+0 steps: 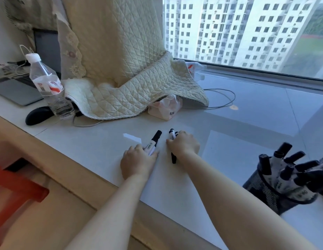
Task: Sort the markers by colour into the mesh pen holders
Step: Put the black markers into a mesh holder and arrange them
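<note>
Here the white glossy surface [229,141] runs along a window, and everything below is placed relative to the tissue pack [164,110] lying near its middle. Behind and over that pack hangs a cream quilted cover [117,51], its hem draped on the pack's top. Far left of the pack sits a grey laptop [16,89]; nearer on that side stands a clear water bottle [47,83] with a white cap and a red-and-white label whose writing is too small to read, and a black mouse [37,115] lies beside its base. The pack itself bears a few printed characters on its front, not clearly legible.

Well to the front right of the pack stands a black mesh pen holder [265,192], filled with black-capped markers [281,170] whose white barrels carry blurred print.

In front of the pack, both hands rest on the surface. The left hand [137,161] curls its fingers around a black-capped marker [154,141] with a white labelled barrel, its text unreadable. Just beside it, the right hand [184,144] grips a bundle of black markers [172,134], caps poking out beyond the knuckles and one end showing beneath the wrist.
</note>
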Action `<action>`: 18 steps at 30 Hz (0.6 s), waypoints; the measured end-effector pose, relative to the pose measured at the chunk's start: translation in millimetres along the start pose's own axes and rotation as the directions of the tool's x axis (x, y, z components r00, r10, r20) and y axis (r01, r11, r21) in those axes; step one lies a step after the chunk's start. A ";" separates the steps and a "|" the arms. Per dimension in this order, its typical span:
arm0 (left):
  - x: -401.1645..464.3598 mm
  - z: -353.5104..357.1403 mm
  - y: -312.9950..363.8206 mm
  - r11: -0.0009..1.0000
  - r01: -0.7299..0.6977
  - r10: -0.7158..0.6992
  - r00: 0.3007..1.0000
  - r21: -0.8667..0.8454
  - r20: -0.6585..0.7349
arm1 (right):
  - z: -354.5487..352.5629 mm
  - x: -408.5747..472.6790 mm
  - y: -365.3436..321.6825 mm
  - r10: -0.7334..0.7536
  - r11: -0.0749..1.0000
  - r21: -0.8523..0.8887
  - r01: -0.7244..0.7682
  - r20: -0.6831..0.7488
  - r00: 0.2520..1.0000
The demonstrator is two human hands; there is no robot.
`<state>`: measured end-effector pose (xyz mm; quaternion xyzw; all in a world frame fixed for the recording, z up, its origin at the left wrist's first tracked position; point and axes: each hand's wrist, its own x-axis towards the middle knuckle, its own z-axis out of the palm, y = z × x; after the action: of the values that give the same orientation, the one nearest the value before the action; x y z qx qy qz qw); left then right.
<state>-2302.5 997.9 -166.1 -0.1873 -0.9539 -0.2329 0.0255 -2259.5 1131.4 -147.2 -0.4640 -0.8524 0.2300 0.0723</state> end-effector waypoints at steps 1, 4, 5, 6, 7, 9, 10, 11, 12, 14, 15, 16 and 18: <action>1.9 0.5 -0.3 1.000 -0.004 0.004 1.000 -0.006 0.000 | 1.0 2.0 -0.2 -0.005 1.000 -0.007 0.005 0.005 1.000; 5.6 1.7 -0.6 1.000 -0.003 0.003 1.000 -0.012 -0.001 | -0.3 1.4 2.8 -0.010 1.000 0.002 0.010 0.028 1.000; 5.6 2.2 -0.9 1.000 -0.001 0.001 1.000 -0.013 -0.001 | -1.5 -1.2 4.0 -0.015 1.000 0.002 0.015 0.038 0.999; 5.6 2.6 -1.1 1.000 -0.002 0.002 1.000 -0.009 -0.005 | -2.4 -4.8 5.4 -0.026 1.000 -0.002 0.026 0.048 0.998; 5.1 2.7 -1.4 1.000 -0.005 0.005 1.000 -0.001 -0.010 | -3.4 -10.0 7.4 -0.043 0.999 -0.008 0.044 0.061 0.997; 3.6 2.0 -1.9 0.999 -0.024 0.024 1.000 0.030 -0.011 | -5.1 -23.6 13.6 -0.077 0.997 -0.002 0.078 0.079 0.994; 1.9 1.7 -1.8 0.998 -0.041 0.041 0.999 0.045 -0.007 | -6.7 -31.1 17.8 -0.085 0.996 0.016 0.084 0.084 0.993; -0.2 0.8 -1.4 0.997 -0.061 0.061 0.998 0.056 -0.005 | -8.7 -38.9 22.7 -0.086 0.996 0.041 0.082 0.088 0.992; -3.5 0.1 -0.9 0.995 -0.082 0.082 0.997 0.063 -0.002 | -11.4 -46.8 27.9 -0.078 0.995 0.067 0.072 0.093 0.993; -13.0 -1.8 -1.0 0.991 -0.114 0.114 0.993 0.072 0.004 | -16.6 -63.9 38.4 -0.054 0.994 0.104 0.043 0.111 0.992; -18.4 -3.4 -1.2 0.988 -0.132 0.131 0.991 0.082 0.014 | -19.1 -73.0 43.1 -0.040 0.992 0.123 0.025 0.122 0.992; -24.1 -5.2 -1.7 0.983 -0.153 0.151 0.988 0.098 0.034 | -21.5 -82.8 47.8 -0.022 0.989 0.150 0.002 0.134 0.991; -33.7 -9.9 -1.7 0.971 -0.199 0.190 0.979 0.131 0.080 | -27.3 -100.6 57.8 0.012 0.973 0.227 -0.050 0.165 0.986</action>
<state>-2272.2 980.3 -162.6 -0.2852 -0.9452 -0.1560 0.0291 -2150.3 1084.2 -140.6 -0.4454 -0.8158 0.3653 0.0523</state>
